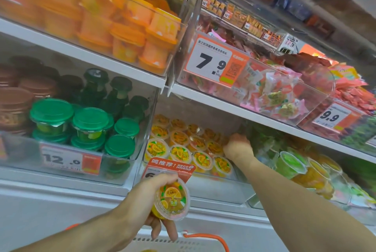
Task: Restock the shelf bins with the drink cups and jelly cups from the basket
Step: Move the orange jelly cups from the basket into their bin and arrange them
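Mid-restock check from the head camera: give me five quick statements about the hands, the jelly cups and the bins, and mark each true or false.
1. The left hand holds an orange jelly cup in front of the shelf. True.
2. The right hand hangs idle below the shelf. False: it reaches into the orange jelly cup bin, at the right end of the rows.
3. The bin to the left of that one holds green-lidded cups. True.
4. The large price tag on the upper right bin reads 12.0. False: it reads 7.9.
5. The shelf above the green-lidded cups holds orange-lidded cups. True.
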Tool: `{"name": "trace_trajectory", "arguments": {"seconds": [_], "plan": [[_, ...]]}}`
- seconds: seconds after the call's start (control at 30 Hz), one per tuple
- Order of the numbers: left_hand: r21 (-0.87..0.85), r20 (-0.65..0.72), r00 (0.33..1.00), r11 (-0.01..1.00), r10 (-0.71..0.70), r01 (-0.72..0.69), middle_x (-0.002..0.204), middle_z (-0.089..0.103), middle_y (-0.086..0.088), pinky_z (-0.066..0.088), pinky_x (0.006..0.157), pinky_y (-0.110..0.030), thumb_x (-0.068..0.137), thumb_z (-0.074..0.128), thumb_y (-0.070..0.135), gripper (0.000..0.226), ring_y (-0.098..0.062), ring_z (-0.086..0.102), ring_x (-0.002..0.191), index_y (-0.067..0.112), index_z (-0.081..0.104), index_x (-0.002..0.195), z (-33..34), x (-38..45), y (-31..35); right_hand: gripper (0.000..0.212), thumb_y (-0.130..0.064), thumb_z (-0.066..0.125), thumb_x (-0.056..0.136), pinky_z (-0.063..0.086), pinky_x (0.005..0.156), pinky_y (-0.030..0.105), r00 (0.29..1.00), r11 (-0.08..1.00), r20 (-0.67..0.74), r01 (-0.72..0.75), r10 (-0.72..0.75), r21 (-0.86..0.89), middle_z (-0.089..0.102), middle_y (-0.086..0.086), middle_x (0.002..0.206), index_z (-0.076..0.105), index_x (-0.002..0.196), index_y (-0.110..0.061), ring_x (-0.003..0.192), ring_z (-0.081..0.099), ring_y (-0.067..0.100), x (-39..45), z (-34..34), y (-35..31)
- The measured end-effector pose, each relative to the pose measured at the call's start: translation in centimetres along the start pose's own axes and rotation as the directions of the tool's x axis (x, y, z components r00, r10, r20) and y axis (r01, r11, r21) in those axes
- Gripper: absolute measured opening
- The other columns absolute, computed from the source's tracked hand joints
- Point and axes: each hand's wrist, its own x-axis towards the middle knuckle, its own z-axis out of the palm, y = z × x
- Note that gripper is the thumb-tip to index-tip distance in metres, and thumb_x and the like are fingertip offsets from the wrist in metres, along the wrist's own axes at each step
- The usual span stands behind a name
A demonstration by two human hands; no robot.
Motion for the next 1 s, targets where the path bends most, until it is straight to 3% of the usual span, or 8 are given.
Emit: {"name": "trace_trajectory", "arguments": {"seconds": [0.17, 0.27, 0.37, 0.47, 0.57, 0.67, 0.83, 1.0], "plan": [[-0.077, -0.436, 0.892, 0.982, 0.121, -0.17, 0.056, 0.066, -0.021, 0.045, 0.033, -0.026, 0.09, 0.058, 0.019, 0.026, -0.029, 0.064, 0.04, -0.005, 0.062, 0.099, 0.2, 1.7, 0.4, 0.027, -0.025, 0.052, 0.096, 0.053, 0.082, 0.033, 0.997, 0.996, 0.028, 0.065, -0.067, 0.059, 0.07, 0.014, 0.108, 0.069, 0.109, -0.009, 0.097, 0.067, 0.032, -0.3, 0.0, 1.1], [-0.047, -0.371, 0.883, 0.944, 0.288, -0.328, 0.069, 0.065, -0.025, 0.036, 0.03, -0.024, 0.084, 0.065, 0.034, 0.045, -0.034, 0.06, 0.043, -0.002, 0.059, 0.11, 2.3, -0.1, -0.6, 0.022, -0.022, 0.055, 0.092, 0.056, 0.075, 0.034, 0.982, 0.98, -0.147, 0.142, -0.12, 0.143, 0.071, 0.013, 0.097, 0.068, 0.106, -0.01, 0.084, 0.067, 0.031, -1.9, -1.7, 0.9], [0.01, -0.399, 0.848, 0.926, 0.35, -0.377, 0.079, 0.062, -0.027, 0.031, 0.035, -0.023, 0.066, 0.073, 0.035, 0.064, -0.033, 0.057, 0.052, 0.0, 0.053, 0.116, 5.0, -1.9, 0.2, 0.013, -0.023, 0.062, 0.092, 0.054, 0.064, 0.032, 0.948, 0.813, -0.234, 0.308, -0.217, 0.494, 0.072, -0.001, 0.074, 0.074, 0.092, -0.017, 0.063, 0.066, 0.017, -6.6, -4.9, -1.0], [-0.051, -0.434, 0.823, 0.902, 0.366, -0.428, 0.076, 0.06, -0.028, 0.028, 0.036, -0.022, 0.06, 0.076, 0.019, 0.071, -0.032, 0.055, 0.051, -0.001, 0.046, 0.122, 5.5, -1.5, 0.7, 0.012, -0.023, 0.067, 0.095, 0.046, 0.05, 0.03, 0.886, 0.481, 0.002, 0.249, -0.463, 0.841, 0.064, -0.003, 0.061, 0.071, 0.089, -0.014, 0.051, 0.057, 0.01, -13.0, -7.6, -2.5], [-0.08, -0.424, 0.824, 0.89, 0.377, -0.448, 0.078, 0.061, -0.03, 0.028, 0.035, -0.021, 0.065, 0.073, 0.019, 0.069, -0.029, 0.052, 0.048, 0.0, 0.043, 0.124, 6.3, -1.5, 1.1, 0.029, -0.029, 0.072, 0.089, 0.045, 0.044, 0.026, 0.741, 0.375, 0.148, 0.149, -0.655, 0.915, 0.062, 0.001, 0.079, 0.065, 0.108, -0.008, 0.058, 0.059, 0.016, -16.5, -7.4, -2.7], [-0.064, -0.421, 0.818, 0.886, 0.393, -0.459, 0.083, 0.062, -0.033, 0.029, 0.035, -0.023, 0.068, 0.067, 0.03, 0.068, -0.029, 0.052, 0.05, 0.002, 0.043, 0.125, 6.5, -1.4, 0.9, 0.05, -0.036, 0.077, 0.078, 0.05, 0.046, 0.029, 0.757, 0.304, 0.218, -0.027, -0.616, 0.952, 0.06, 0.011, 0.089, 0.061, 0.113, -0.005, 0.061, 0.062, 0.025, -17.5, -6.6, -2.3], [-0.05, -0.381, 0.818, 0.874, 0.431, -0.483, 0.083, 0.065, -0.029, 0.042, 0.047, -0.031, 0.071, 0.064, 0.032, 0.062, -0.034, 0.061, 0.064, -0.002, 0.046, 0.12, 7.4, -1.6, 1.0, 0.03, -0.017, 0.072, 0.084, 0.051, 0.046, 0.029, 0.782, 0.21, 0.186, -0.073, -0.594, 0.975, 0.06, 0.01, 0.083, 0.056, 0.097, 0.004, 0.053, 0.064, 0.024, -18.6, -7.0, -1.6], [0.026, -0.499, 0.787, 0.914, 0.363, -0.405, 0.107, 0.065, -0.021, 0.048, 0.067, -0.04, 0.082, 0.07, 0.034, 0.043, -0.035, 0.07, 0.087, 0.01, 0.056, 0.114, 7.1, -2.3, 0.9, 0.019, -0.007, 0.072, 0.083, 0.045, 0.04, 0.027, 0.961, 0.15, 0.04, 0.002, -0.273, 0.989, 0.058, 0.018, 0.061, 0.057, 0.087, 0.004, 0.04, 0.053, 0.019, -16.8, -8.9, 0.5]]}}
